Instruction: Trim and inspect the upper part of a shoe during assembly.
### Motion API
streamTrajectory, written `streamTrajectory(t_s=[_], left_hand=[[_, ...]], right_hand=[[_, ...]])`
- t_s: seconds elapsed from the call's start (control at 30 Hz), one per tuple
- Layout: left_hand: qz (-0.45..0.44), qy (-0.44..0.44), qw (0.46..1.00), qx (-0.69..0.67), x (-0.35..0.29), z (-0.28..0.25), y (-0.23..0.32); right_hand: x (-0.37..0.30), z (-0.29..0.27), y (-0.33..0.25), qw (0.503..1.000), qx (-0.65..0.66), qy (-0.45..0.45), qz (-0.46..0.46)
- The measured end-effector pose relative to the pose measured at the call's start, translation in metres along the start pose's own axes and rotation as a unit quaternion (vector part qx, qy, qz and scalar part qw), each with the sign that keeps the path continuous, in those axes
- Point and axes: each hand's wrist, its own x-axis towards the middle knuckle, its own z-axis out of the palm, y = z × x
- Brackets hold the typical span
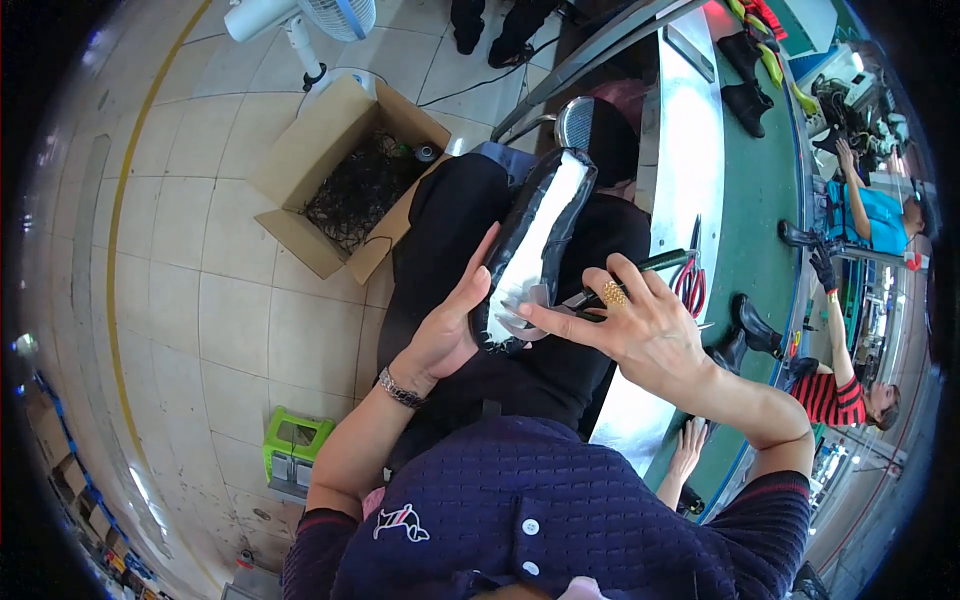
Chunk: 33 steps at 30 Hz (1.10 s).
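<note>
A black shoe upper, bottom turned up, lies lengthwise over my lap, with a long white bottom surface (535, 240) framed by black folded edges. The near end of the white looks frayed. My left hand (455, 315) is closed along the shoe's left side, its thumb near the edge. My right hand (640, 320) grips a pair of metal pincers (574, 301) with a dark green handle. Their curved jaws lie against the near end of the shoe, and my right index finger stretches to that same spot. Part of the pincers is hidden behind the fingers.
A cardboard box (285, 150) of black scraps stands on the floor at left, near a fan (335, 15) and a green stool (295, 435). Red-handled tools (690, 290) lie on the metal ledge (685, 150). Black boots (745, 95) line the green belt (755, 190); people work beyond.
</note>
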Motion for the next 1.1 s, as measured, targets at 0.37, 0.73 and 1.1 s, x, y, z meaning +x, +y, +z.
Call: streamTrajectory(t_s=[0.37,0.73,1.1], left_hand=[[0.01,0.015,1.0,-0.023,0.0,0.013,-0.001],[0.093,0.12,0.974,0.167,0.0,0.004,-0.028],[0.014,0.001,0.997,0.082,-0.014,-0.028,-0.037]], right_hand=[[0.006,-0.006,-0.001,1.0,0.0,-0.001,-0.001],[0.003,-0.037,-0.005,0.975,0.215,-0.059,0.018],[0.014,-0.006,-0.033,0.993,0.112,-0.022,-0.033]])
